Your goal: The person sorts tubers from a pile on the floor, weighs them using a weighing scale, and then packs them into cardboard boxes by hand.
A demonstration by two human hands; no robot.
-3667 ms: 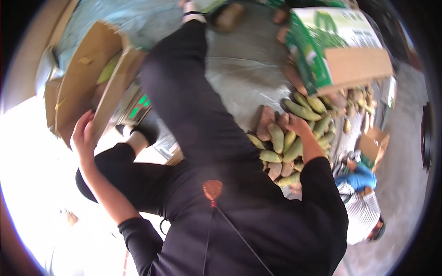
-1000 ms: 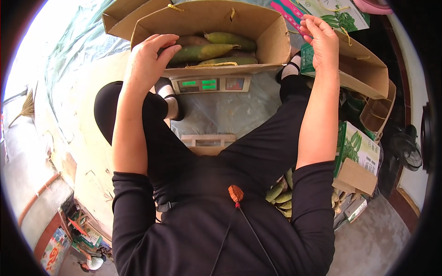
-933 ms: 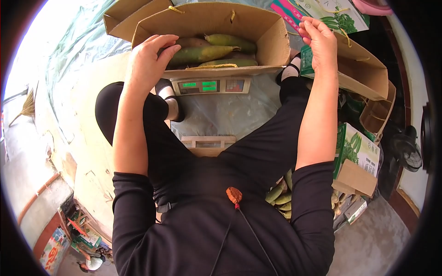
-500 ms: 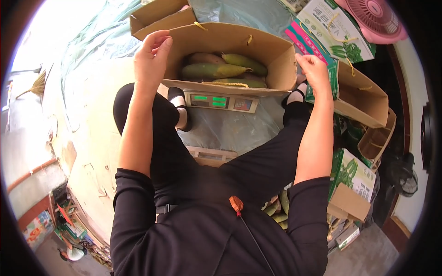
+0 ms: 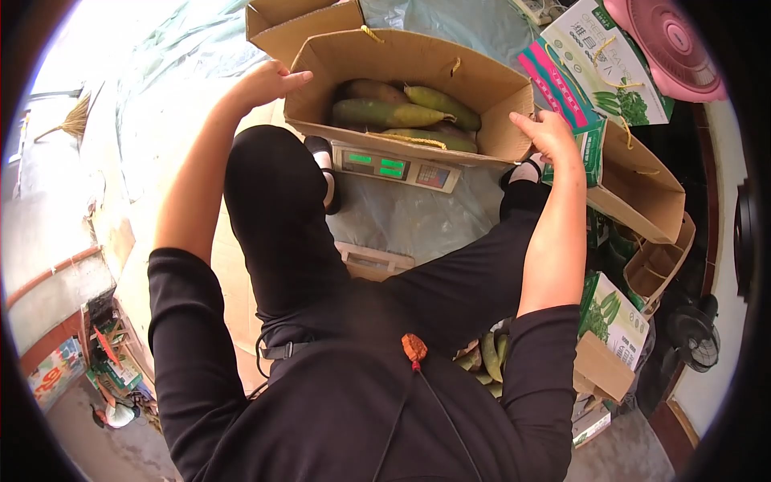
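Note:
A cardboard gift box (image 5: 321, 60) stands open at the top on a digital scale (image 5: 418, 173) with green lit displays. Several large green radishes (image 5: 385, 112) lie inside it. My left hand (image 5: 269, 84) is at the box's left end, its thumb over the rim and its other fingers curled outside. At the right end, my right hand (image 5: 552, 138) has its thumb on the edge of the wall, with the remaining fingers partly hidden on the outer side. Yellow cord handles (image 5: 418, 140) hang at the long sides.
Another open carton (image 5: 305, 24) stands behind on the left. To the right are open gift boxes (image 5: 638, 181), flat printed packaging (image 5: 598, 56), a pink fan (image 5: 671, 44) and a black fan (image 5: 695, 333). Loose radishes (image 5: 491, 353) lie beside my right hip; plastic sheeting (image 5: 401, 221) covers the floor.
My left hand has turned, its thumb now pointing inward over the box's left end. My right hand has settled at the right edge. The view has shifted slightly; the radishes lie as before.

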